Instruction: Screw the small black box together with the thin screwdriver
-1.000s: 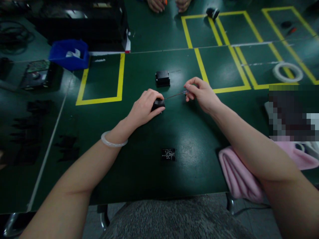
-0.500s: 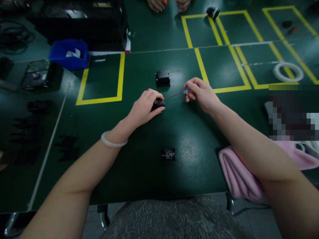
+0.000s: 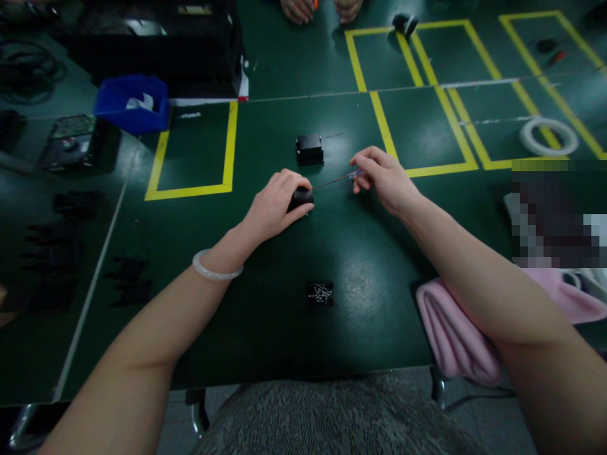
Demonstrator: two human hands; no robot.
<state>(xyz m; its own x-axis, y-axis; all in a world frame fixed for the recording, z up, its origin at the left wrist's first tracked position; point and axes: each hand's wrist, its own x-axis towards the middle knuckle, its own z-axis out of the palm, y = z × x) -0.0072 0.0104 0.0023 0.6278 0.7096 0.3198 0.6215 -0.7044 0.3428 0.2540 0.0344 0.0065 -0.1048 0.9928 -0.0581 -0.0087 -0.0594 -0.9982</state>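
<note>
My left hand [image 3: 277, 203] is wrapped over a small black block-shaped part [image 3: 301, 198], pressing it to the green table. Between the fingers of my right hand [image 3: 374, 175] is the handle of a thin screwdriver [image 3: 339, 180]. Its shaft slants left, and the tip meets the black part's right side near my left fingertips; the exact contact point is too small to tell. Just behind stands a second black block [image 3: 310, 149] with small shiny screws at its corners. Nearer to me lies a small dark tray [image 3: 313, 303] holding several loose silver screws [image 3: 321, 292].
A blue bin [image 3: 118, 104] stands at the back left beside a large black machine [image 3: 190, 57]. Black parts [image 3: 128, 281] lie left. A tape roll [image 3: 549, 137] and a pink cloth [image 3: 450, 328] are on the right. Another person's hands [image 3: 298, 9] show at the far edge.
Almost nothing differs. The screwdriver handle has turned slightly in my right fingers, while my left hand and the black part have stayed in place.
</note>
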